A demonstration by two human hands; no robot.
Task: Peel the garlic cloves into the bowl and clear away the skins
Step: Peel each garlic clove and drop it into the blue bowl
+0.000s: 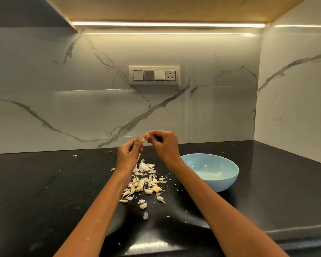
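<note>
Both hands are raised above the black counter (44, 182), working one small garlic clove (142, 139). My left hand (129, 154) pinches the clove from below, and a strip of skin hangs under its fingers. My right hand (162, 143) pinches the clove's top with thumb and fingertips. Beneath them lies a pile of unpeeled cloves (143, 186) mixed with loose papery skins (145, 166). A light blue bowl (228, 180) stands to the right of the pile, and I see nothing inside it.
Stray skin flakes are scattered over the counter, one at the far left (74, 155). A marble backsplash with a switch panel (153, 75) rises behind, and a marble side wall closes off the right. The counter's front edge (174, 251) is near me.
</note>
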